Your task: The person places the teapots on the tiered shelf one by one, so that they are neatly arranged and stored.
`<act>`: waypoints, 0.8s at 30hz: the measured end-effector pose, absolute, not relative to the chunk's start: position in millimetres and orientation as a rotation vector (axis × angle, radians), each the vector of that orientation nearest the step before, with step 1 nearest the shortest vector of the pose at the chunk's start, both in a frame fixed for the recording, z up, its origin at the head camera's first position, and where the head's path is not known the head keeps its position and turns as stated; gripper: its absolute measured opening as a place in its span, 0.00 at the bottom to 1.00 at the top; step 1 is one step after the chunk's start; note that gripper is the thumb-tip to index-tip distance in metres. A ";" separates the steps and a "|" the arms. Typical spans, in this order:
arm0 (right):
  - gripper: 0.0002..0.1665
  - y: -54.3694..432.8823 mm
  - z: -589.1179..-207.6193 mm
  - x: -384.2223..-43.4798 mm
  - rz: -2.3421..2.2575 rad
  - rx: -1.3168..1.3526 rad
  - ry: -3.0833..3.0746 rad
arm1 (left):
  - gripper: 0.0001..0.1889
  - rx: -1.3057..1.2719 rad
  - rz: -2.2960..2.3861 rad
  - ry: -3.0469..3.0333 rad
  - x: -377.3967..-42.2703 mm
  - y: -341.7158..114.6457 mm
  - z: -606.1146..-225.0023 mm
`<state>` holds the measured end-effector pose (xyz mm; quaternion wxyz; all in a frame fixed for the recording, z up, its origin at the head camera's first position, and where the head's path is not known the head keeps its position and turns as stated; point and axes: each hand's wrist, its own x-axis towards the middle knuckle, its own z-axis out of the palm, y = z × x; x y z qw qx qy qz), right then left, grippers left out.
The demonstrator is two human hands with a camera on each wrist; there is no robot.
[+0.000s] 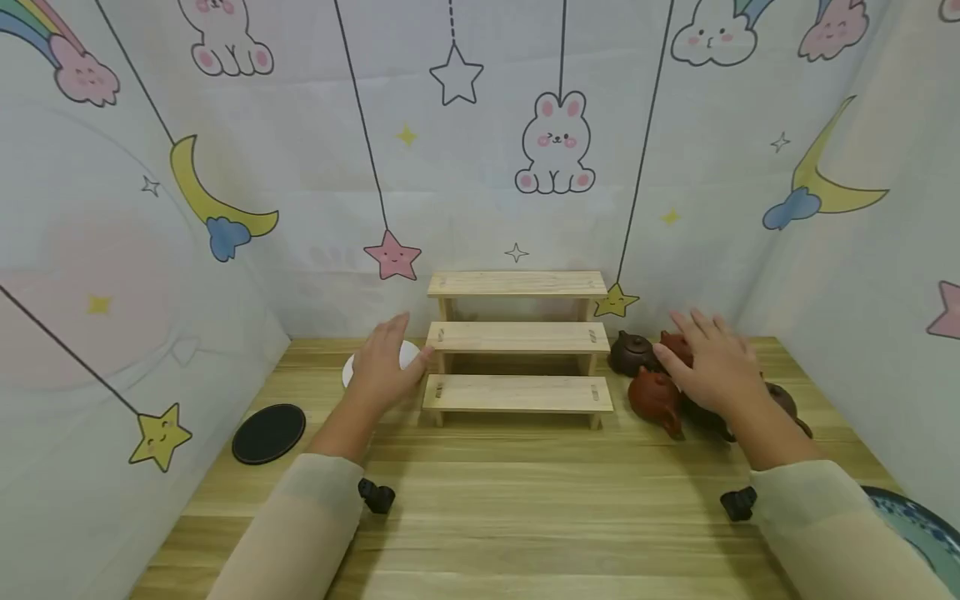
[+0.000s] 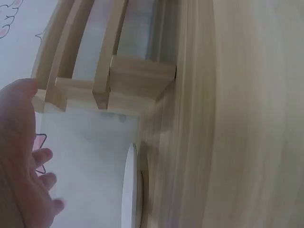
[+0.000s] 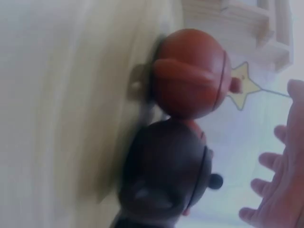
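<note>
— At the back of the desk (image 1: pixel 540 517), head view: three-step rack (image 1: pixel 517 393), pale wood, flat boards. Desk yellowish-brown, grained. White cloth (image 1: pixel 480 183) behind and at both sides, printed with rabbits, stars, moons.

— Hands?

— Left hand (image 1: pixel 386 362) above the white disc (image 1: pixel 409 352), left of rack; thumb out, other fingers close together. Right hand (image 1: pixel 712 367) over clustered teapots (image 1: pixel 654 396), red and dark brown, right of rack; fingers spread.

— Other round pieces?

— Black disc (image 1: pixel 268 433), flat, far left on desk. Blue-patterned dish (image 1: pixel 907 504), cut off at lower right.

— Left wrist view?

— Rack end close up, boards square-edged. White disc near edge-on, smooth, lying on desk near the rack. Left hand apart from it, fingers loose, slight gaps.

— Right wrist view?

— Red teapot (image 3: pixel 194 52) beside dark brown teapot (image 3: pixel 166 159); contact unclear. Round bodies, lids on, small knobs; contents hidden. Right hand apart from both, fingers parted. Some blur low on the pots.
</note>
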<state>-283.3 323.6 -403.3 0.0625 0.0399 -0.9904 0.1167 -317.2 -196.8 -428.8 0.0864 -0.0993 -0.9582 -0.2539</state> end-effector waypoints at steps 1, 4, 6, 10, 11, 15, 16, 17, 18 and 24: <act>0.52 325.5 -403.6 -280.7 0.350 0.128 -2.980 | 0.48 -0.313 -0.837 -2.855 -315.9 -195.0 -429.5; 0.51 332.6 -405.0 -273.3 0.345 0.144 -2.941 | 0.49 -0.363 -1.081 -2.877 -314.4 -188.9 -431.6; 0.50 338.9 -406.3 -267.9 0.356 0.150 -2.915 | 0.51 -0.380 -1.259 -2.898 -314.4 -183.9 -433.1; 0.50 353.3 -409.1 -257.0 0.411 0.161 -2.870 | 0.53 -0.371 -1.575 -2.911 -317.4 -175.8 -437.3; 0.49 357.3 -409.9 -254.7 0.429 0.164 -2.864 | 0.53 -0.357 -1.631 -2.905 -318.5 -174.7 -438.6; 0.49 373.0 -411.8 -248.1 0.478 0.171 -2.845 | 0.46 -0.320 -1.797 -2.861 -322.5 -173.1 -443.4; 0.49 377.2 -412.3 -246.6 0.479 0.176 -2.847 | 0.44 -0.306 -1.830 -2.852 -323.1 -173.2 -444.7; 0.49 381.3 -412.7 -245.1 0.480 0.186 -2.843 | 0.43 -0.297 -1.860 -2.842 -323.4 -173.3 -445.8; 0.48 385.2 -413.1 -243.1 0.484 0.190 -2.844 | 0.41 -0.287 -1.893 -2.831 -323.3 -173.5 -447.1; 0.52 412.0 -418.9 -230.7 0.558 0.091 -2.923 | 0.38 -0.277 -2.093 -2.730 -317.7 -178.3 -456.6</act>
